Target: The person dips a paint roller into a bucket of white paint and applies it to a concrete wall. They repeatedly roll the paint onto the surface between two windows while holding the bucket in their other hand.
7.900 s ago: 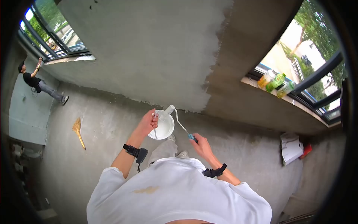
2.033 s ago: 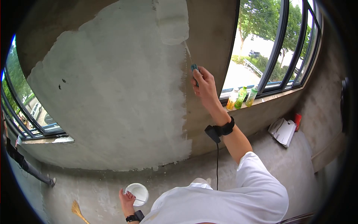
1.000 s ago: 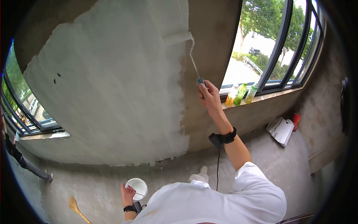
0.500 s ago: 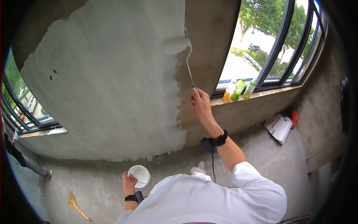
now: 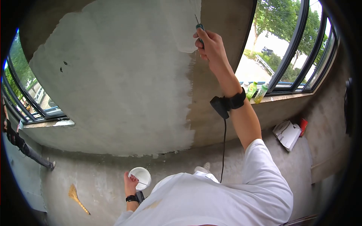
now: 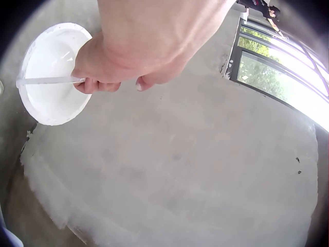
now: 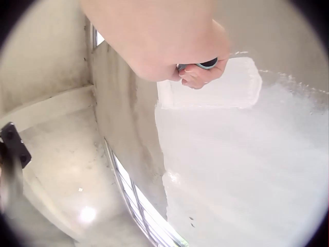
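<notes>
My right hand (image 5: pixel 213 49), raised in front of the wall, grips the blue-green handle (image 5: pixel 200 28) of a paint roller. Only the start of its wire frame shows; the roller head lies beyond the head view's top edge. In the right wrist view the handle's butt (image 7: pixel 208 63) sticks out of the fist, over a fresh white paint band (image 7: pixel 221 90). Low down, my left hand (image 5: pixel 131 182) holds a white paint bucket (image 5: pixel 148 174) by its bail handle (image 6: pixel 49 80). White paint coats the bucket's inside. Pale paint (image 5: pixel 124 86) covers much of the wall.
Bare brown wall (image 5: pixel 230 22) borders the paint beside the right window. Bottles (image 5: pixel 260 93) line its sill. A broom (image 5: pixel 74 194) lies on the floor at left, and a white box (image 5: pixel 287 135) at right. Another person (image 5: pixel 22 147) stands far left. A cable (image 5: pixel 224 150) hangs from my right wrist.
Earlier the roller was at the bucket, then on the wall, moving down. Since half a second ago my right hand has risen, taking the roller head out of the head view. The left hand keeps the bucket.
</notes>
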`<state>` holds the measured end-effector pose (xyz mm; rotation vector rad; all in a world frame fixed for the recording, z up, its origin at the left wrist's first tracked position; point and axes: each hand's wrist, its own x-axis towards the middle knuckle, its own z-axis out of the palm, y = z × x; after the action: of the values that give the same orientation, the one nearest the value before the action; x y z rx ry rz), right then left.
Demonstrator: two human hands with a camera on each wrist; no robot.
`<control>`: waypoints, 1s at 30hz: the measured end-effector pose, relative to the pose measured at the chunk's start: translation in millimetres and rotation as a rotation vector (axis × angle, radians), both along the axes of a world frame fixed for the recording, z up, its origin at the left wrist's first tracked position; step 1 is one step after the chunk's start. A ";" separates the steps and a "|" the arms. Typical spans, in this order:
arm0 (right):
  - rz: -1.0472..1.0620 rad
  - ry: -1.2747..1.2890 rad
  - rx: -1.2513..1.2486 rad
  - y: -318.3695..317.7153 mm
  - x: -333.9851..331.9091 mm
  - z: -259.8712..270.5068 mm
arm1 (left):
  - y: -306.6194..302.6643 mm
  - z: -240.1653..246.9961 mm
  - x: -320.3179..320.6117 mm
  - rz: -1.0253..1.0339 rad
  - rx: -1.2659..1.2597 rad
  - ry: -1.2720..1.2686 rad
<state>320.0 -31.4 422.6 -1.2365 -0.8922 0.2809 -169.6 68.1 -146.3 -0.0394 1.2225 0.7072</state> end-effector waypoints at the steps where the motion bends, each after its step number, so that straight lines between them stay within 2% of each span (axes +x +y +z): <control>1: 0.002 0.002 0.003 2.4 1.1 0.6 | -0.1 -1.6 -4.2 0.002 0.003 0.002; 7: 0.002 0.067 -0.043 4.6 -0.5 -35.6 | -2.1 -4.4 -26.9 -0.017 0.012 0.016; 12: -0.054 0.035 -0.051 -3.7 10.1 -127.0 | -3.1 -4.3 -30.5 -0.011 -0.023 0.070; 20: -0.149 0.117 -0.183 -46.5 -8.9 -225.7 | -6.8 -11.8 -24.8 -0.081 -0.011 -0.023; 25: -0.197 0.183 -0.185 -55.5 -19.8 -220.2 | -5.8 -14.4 -12.1 -0.092 -0.048 -0.016; 27: -0.063 0.315 -0.091 -53.3 -20.0 -205.5 | -6.7 -21.0 -9.4 -0.170 -0.002 -0.033; 30: -0.025 0.355 -0.038 -43.1 -17.6 -169.7 | -3.0 -34.9 -8.9 -0.170 0.053 -0.076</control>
<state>302.3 -74.5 252.8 -1.1852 -0.5668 0.4819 -178.4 65.2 -181.2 0.0797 1.1193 0.5843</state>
